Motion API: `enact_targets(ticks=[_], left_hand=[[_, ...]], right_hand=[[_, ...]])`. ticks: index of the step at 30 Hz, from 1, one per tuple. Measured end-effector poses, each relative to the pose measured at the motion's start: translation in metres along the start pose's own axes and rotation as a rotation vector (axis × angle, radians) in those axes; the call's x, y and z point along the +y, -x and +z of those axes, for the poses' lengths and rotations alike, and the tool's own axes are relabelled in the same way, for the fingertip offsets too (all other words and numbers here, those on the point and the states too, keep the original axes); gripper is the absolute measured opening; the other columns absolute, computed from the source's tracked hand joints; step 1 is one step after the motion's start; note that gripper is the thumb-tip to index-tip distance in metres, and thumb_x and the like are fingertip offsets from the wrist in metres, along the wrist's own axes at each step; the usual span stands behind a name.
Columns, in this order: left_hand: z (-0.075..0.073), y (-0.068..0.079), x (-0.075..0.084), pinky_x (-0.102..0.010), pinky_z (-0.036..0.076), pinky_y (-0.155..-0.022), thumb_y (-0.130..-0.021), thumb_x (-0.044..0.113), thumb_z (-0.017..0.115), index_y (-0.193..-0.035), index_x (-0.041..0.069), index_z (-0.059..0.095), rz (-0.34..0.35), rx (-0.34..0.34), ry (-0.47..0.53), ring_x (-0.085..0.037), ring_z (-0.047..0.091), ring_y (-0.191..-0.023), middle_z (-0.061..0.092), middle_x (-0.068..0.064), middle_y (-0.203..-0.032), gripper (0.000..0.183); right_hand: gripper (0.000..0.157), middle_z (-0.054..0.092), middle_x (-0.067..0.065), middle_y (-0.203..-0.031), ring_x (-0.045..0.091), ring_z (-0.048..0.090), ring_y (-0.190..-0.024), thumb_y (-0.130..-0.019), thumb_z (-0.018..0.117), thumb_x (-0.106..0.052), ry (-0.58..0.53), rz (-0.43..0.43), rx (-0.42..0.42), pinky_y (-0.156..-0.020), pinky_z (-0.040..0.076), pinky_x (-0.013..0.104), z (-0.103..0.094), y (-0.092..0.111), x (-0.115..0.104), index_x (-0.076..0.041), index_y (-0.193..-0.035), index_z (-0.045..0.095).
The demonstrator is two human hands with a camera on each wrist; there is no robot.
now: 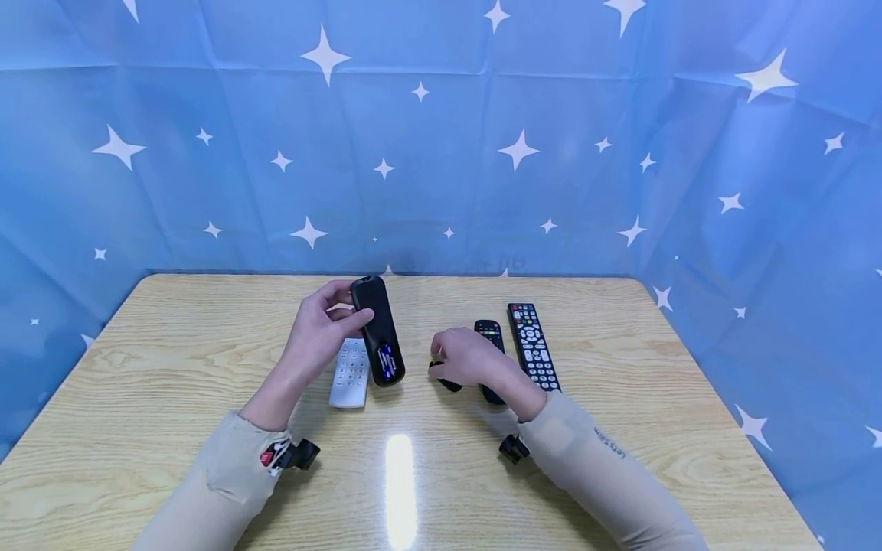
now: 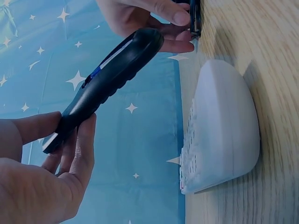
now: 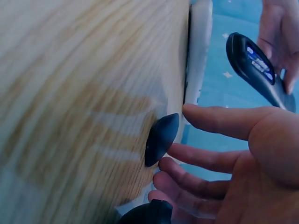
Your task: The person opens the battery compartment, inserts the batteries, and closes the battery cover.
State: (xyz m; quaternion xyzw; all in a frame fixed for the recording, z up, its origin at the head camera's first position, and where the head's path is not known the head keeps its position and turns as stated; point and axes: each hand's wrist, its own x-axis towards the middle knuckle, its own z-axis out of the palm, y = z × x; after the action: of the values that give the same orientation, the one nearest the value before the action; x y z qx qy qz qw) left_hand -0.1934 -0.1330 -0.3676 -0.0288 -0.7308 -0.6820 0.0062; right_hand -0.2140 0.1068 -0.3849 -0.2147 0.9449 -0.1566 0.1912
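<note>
My left hand [image 1: 320, 325] holds a black remote control [image 1: 382, 337] near its far end, thumb on one face and fingers on the other. Its back, with a blue label, faces up, and it is raised off the table. Beneath and left of it lies a white remote control [image 1: 350, 375], buttons up. With thumb and fingertips, my right hand [image 1: 472, 356] pinches a small black remote control [image 3: 161, 140] low at the tabletop. The hand hides most of that remote in the head view. Right beside it lies a black remote with coloured buttons [image 1: 490, 330], partly covered by the hand.
A longer black remote with white buttons [image 1: 532, 344] lies at the right, its near end by the right wrist. The wooden table [image 1: 172, 367] ends at the back against a blue curtain [image 1: 413, 138] with white stars. A wrist camera [image 1: 303, 454] sits at the left cuff.
</note>
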Motion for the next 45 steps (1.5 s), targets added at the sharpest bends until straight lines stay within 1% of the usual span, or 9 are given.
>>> enact_targets(ticks=[6,12,16,21,28,32,39,45], left_hand=[[0.0004,-0.0006,-0.0011,-0.031,0.062,-0.075,-0.095,-0.003,0.07,-0.138,-0.005,0.055,-0.004,-0.004,0.002,-0.013,0.07,-0.087,0.06,-0.021,-0.114,0.046],[0.0011,-0.0016,-0.0018,-0.031,0.062,-0.076,-0.095,-0.002,0.07,-0.138,-0.004,0.055,-0.001,-0.012,0.005,-0.015,0.07,-0.088,0.06,-0.02,-0.114,0.046],[0.0009,-0.0015,-0.0021,-0.031,0.062,-0.076,-0.095,-0.002,0.07,-0.138,-0.004,0.055,0.0,-0.01,0.004,-0.015,0.07,-0.088,0.06,-0.02,-0.114,0.045],[0.0013,-0.0016,-0.0025,-0.031,0.062,-0.075,-0.095,-0.003,0.07,-0.138,-0.004,0.055,-0.001,-0.009,-0.002,-0.014,0.07,-0.087,0.06,-0.021,-0.114,0.045],[0.0014,-0.0019,-0.0034,-0.031,0.062,-0.074,-0.095,-0.002,0.071,-0.138,-0.004,0.055,-0.001,-0.007,-0.006,-0.014,0.069,-0.087,0.058,-0.023,-0.115,0.046],[0.0015,-0.0021,-0.0036,-0.031,0.062,-0.074,-0.095,-0.002,0.071,-0.138,-0.004,0.055,-0.001,-0.008,-0.01,-0.014,0.069,-0.087,0.059,-0.022,-0.115,0.046],[0.0021,-0.0025,-0.0038,-0.03,0.062,-0.073,-0.094,-0.002,0.071,-0.137,-0.004,0.056,0.004,-0.008,-0.02,-0.014,0.069,-0.085,0.06,-0.019,-0.112,0.045],[0.0019,-0.002,-0.0044,-0.032,0.062,-0.076,-0.094,-0.001,0.072,-0.137,-0.004,0.056,-0.005,-0.012,-0.023,-0.016,0.07,-0.089,0.06,-0.019,-0.113,0.045]], right_hand=[[0.032,0.068,0.006,-0.111,0.023,0.064,-0.102,-0.092,0.08,-0.024,0.01,0.002,0.003,-0.086,0.054,0.04,0.0026,-0.001,0.0018,-0.005,-0.117,0.07],[0.029,0.068,0.003,-0.108,0.02,0.064,-0.095,-0.09,0.083,-0.025,0.031,0.023,0.012,-0.083,0.055,0.039,0.0026,-0.0013,0.0018,-0.009,-0.112,0.072],[0.026,0.069,0.003,-0.107,0.02,0.064,-0.094,-0.089,0.083,-0.021,0.024,0.013,0.022,-0.084,0.055,0.039,0.0027,-0.0016,0.0023,-0.009,-0.111,0.074],[0.021,0.069,0.001,-0.104,0.019,0.064,-0.093,-0.089,0.083,-0.02,0.018,0.009,0.028,-0.083,0.056,0.038,0.003,-0.002,0.0042,-0.011,-0.106,0.075],[0.017,0.066,-0.002,-0.096,0.016,0.061,-0.087,-0.088,0.084,-0.019,-0.034,-0.006,0.017,-0.079,0.054,0.038,0.0015,-0.0015,0.006,-0.014,-0.099,0.073],[0.018,0.064,-0.002,-0.093,0.016,0.059,-0.084,-0.087,0.085,-0.019,-0.063,-0.018,0.022,-0.076,0.052,0.037,0.0001,-0.0005,0.0058,-0.014,-0.096,0.071],[0.02,0.062,-0.002,-0.087,0.016,0.055,-0.077,-0.086,0.086,-0.019,-0.109,-0.04,0.029,-0.068,0.048,0.032,-0.0006,0.0002,0.0067,-0.013,-0.094,0.069],[0.016,0.063,-0.002,-0.089,0.017,0.058,-0.081,-0.088,0.084,-0.015,-0.148,-0.045,0.019,-0.069,0.05,0.032,-0.0009,0.0002,0.0081,-0.013,-0.096,0.069]])
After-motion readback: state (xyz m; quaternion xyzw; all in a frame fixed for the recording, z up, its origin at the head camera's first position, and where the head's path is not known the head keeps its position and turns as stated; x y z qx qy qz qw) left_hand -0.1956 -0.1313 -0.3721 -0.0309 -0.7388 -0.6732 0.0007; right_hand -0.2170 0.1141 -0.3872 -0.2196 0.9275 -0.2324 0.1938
